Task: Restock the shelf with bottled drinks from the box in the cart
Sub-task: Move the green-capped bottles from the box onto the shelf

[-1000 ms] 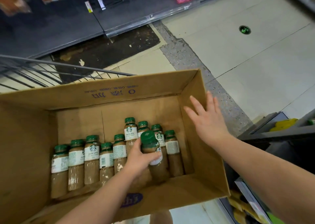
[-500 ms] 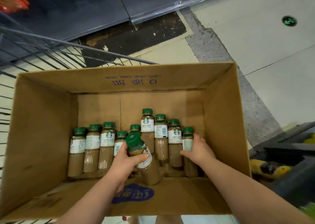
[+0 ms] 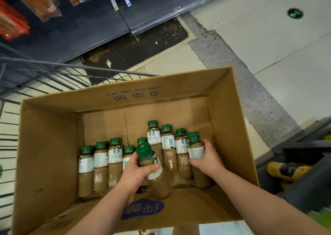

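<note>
Bottled drinks with green caps are stood in a loose row across the near half of the cardboard box, which is set in the wire cart. A tilted bottle, its cap leaned toward the camera, is gripped by the left hand, with fingers and thumb curled round the label. The end bottle, last on the right and near the box's right wall, is held by the right hand, whose fingers are wrapped round its label.

Bare cardboard is seen on the far half of the box floor. The caps are overtopped by the box walls on all four sides, and the box is open above. The bottle in the right hand is touched on its left by a neighbouring bottle.

Beyond the far wall the cart's wires are seen, then a dark shelf with orange packets hung at upper left. Pale floor is spread to the right, and a low dark rack is set at the right edge.
</note>
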